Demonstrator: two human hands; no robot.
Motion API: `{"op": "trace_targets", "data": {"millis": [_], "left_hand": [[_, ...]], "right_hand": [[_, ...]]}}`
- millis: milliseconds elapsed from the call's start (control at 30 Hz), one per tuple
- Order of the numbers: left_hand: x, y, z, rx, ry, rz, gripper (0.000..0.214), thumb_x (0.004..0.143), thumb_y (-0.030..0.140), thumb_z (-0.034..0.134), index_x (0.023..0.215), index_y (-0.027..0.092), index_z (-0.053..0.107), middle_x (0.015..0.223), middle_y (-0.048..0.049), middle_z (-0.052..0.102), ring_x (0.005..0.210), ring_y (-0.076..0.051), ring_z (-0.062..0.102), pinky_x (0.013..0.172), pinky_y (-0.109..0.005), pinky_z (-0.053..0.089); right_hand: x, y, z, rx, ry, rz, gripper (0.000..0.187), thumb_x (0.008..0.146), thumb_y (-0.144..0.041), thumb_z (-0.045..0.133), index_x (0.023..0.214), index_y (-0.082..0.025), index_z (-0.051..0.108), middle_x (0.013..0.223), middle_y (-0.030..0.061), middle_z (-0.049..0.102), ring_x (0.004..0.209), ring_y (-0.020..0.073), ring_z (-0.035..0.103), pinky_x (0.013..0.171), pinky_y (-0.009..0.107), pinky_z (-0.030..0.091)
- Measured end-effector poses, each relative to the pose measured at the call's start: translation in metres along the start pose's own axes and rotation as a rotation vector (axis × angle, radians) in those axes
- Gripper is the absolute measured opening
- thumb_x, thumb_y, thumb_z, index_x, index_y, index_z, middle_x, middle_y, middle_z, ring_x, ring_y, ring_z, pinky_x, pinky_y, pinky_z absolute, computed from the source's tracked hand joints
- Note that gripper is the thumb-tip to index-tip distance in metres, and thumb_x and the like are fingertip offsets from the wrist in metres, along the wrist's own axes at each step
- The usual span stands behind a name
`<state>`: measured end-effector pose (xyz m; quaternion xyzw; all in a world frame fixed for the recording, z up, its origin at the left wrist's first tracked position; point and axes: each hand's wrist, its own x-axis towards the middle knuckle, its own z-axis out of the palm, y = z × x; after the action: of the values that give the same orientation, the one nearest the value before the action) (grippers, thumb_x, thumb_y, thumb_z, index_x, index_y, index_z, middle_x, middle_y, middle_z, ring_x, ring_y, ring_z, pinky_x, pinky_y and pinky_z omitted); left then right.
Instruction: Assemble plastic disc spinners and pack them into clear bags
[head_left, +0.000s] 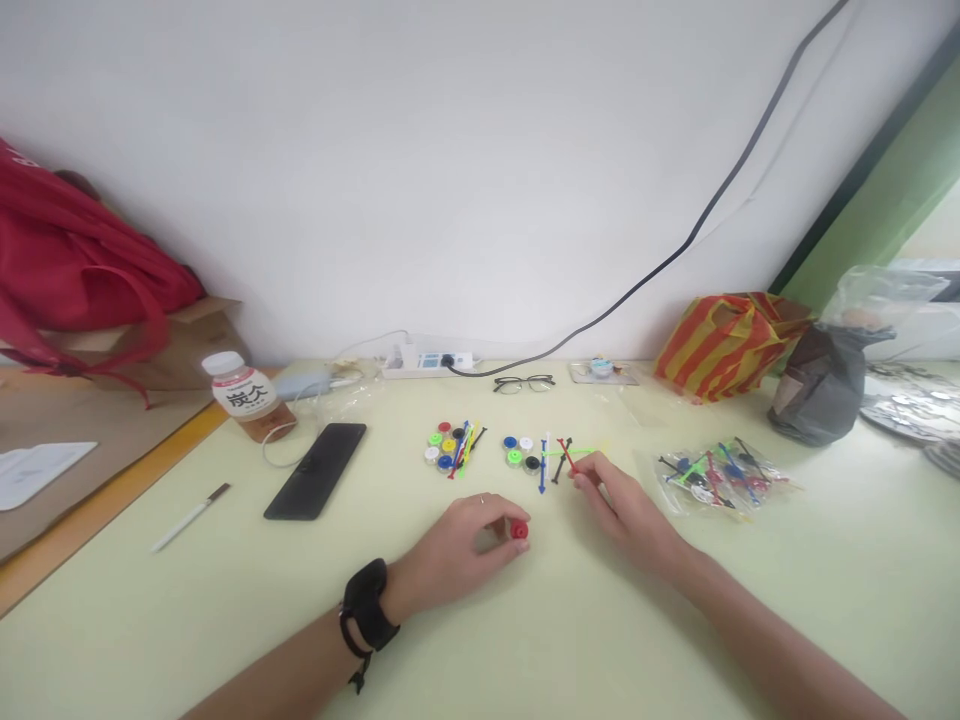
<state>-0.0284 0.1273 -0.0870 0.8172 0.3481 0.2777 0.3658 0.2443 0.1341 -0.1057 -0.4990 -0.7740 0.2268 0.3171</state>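
Observation:
My left hand [472, 540] pinches a small red disc [519, 529] between thumb and fingers, low over the table. A red arrow-shaped pointer [568, 455] is between the fingertips of my right hand [611, 495]. Just left of it lie a blue arrow pointer [543, 467] and a black arrow pointer [562, 460], with a green one partly behind my fingers. Beside these sit round pieces: a blue disc [511, 443], a white disc [526, 444], a green disc [514, 458] and a black disc [532, 464]. Farther left is a second group of coloured discs [448, 445] and arrows.
Right of my right hand lies a clear bag of arrows and discs [724, 478]. A phone [315, 472], a pen [191, 517] and a bottle [247, 397] are on the left. Glasses [524, 383] and a power strip [427, 363] lie near the wall, below a black cable [637, 285].

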Motion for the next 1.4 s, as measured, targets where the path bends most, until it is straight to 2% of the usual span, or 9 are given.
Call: {"op": "trace_targets", "data": {"millis": [133,300,533,667,833,967,1167,1233,1400], "left_hand": [[0.003,-0.007,0.002,-0.201,0.075,-0.124,0.021,0.093,0.035,0.07,0.105,0.018,0.072,0.096,-0.0058,0.074,0.082,-0.017,0.065,0.079,-0.031,0.055],[0.005,-0.017,0.005,-0.472,0.109,-0.222,0.027,0.089,0.035,0.076,0.106,0.016,0.069,0.09,-0.0045,0.071,0.08,-0.015,0.066,0.078,-0.029,0.055],[0.007,-0.02,0.007,-0.463,0.191,-0.242,0.025,0.089,0.035,0.076,0.102,0.016,0.069,0.083,-0.0036,0.069,0.077,-0.015,0.065,0.075,-0.028,0.054],[0.008,-0.022,0.007,-0.47,0.168,-0.257,0.025,0.088,0.035,0.077,0.103,0.017,0.069,0.083,-0.0035,0.069,0.078,-0.016,0.065,0.076,-0.029,0.054],[0.01,-0.019,0.005,-0.548,0.161,-0.265,0.03,0.082,0.033,0.083,0.104,0.017,0.07,0.092,-0.0059,0.072,0.086,-0.018,0.068,0.083,-0.031,0.055],[0.009,-0.013,0.003,-0.644,0.139,-0.296,0.034,0.081,0.032,0.085,0.109,0.017,0.071,0.108,-0.009,0.072,0.099,-0.02,0.069,0.092,-0.033,0.055],[0.009,-0.015,0.006,-0.68,0.081,-0.298,0.039,0.08,0.031,0.086,0.114,0.017,0.071,0.117,-0.0119,0.074,0.104,-0.023,0.072,0.097,-0.038,0.056],[0.008,-0.016,0.007,-0.672,0.064,-0.295,0.045,0.079,0.032,0.088,0.118,0.017,0.071,0.118,-0.0134,0.074,0.104,-0.025,0.073,0.096,-0.04,0.057],[0.006,-0.012,0.007,-0.614,0.045,-0.274,0.048,0.08,0.036,0.087,0.121,0.017,0.071,0.112,-0.0131,0.078,0.102,-0.026,0.074,0.095,-0.042,0.058]], "right_hand": [[-0.003,-0.004,0.002,-0.066,0.009,0.006,0.016,0.108,-0.033,0.03,0.103,-0.026,0.044,0.086,0.0022,0.061,0.072,0.0205,0.056,0.069,0.034,0.045],[-0.004,-0.006,0.008,-0.116,0.024,-0.03,0.014,0.106,-0.029,0.034,0.097,-0.025,0.045,0.085,0.0028,0.062,0.076,0.022,0.058,0.073,0.035,0.045],[-0.009,-0.026,0.018,0.054,-0.167,-0.137,0.019,0.109,-0.029,0.034,0.101,-0.025,0.051,0.104,0.0062,0.066,0.096,0.0228,0.062,0.087,0.038,0.049],[-0.003,-0.022,0.018,0.079,-0.121,-0.099,0.019,0.109,-0.029,0.033,0.098,-0.025,0.048,0.109,0.007,0.066,0.1,0.0233,0.061,0.089,0.038,0.048],[-0.002,-0.013,0.016,0.142,-0.028,0.039,0.018,0.109,-0.034,0.033,0.097,-0.025,0.043,0.087,0.0016,0.059,0.077,0.0196,0.055,0.073,0.033,0.044],[-0.008,-0.024,0.016,0.251,-0.004,0.095,0.025,0.11,-0.04,0.032,0.093,-0.025,0.04,0.075,-0.0035,0.044,0.065,0.0159,0.039,0.062,0.029,0.034],[-0.016,-0.048,0.026,0.531,-0.001,0.139,0.028,0.11,-0.047,0.033,0.099,-0.025,0.047,0.074,-0.0043,0.037,0.064,0.0152,0.034,0.06,0.028,0.033],[-0.018,-0.052,0.029,0.589,-0.01,0.121,0.028,0.109,-0.046,0.034,0.102,-0.024,0.05,0.073,-0.0039,0.039,0.066,0.0159,0.039,0.062,0.029,0.036],[-0.019,-0.055,0.031,0.582,-0.017,0.052,0.018,0.108,-0.038,0.042,0.107,-0.024,0.053,0.089,0.0012,0.055,0.077,0.0166,0.049,0.072,0.03,0.042]]}}
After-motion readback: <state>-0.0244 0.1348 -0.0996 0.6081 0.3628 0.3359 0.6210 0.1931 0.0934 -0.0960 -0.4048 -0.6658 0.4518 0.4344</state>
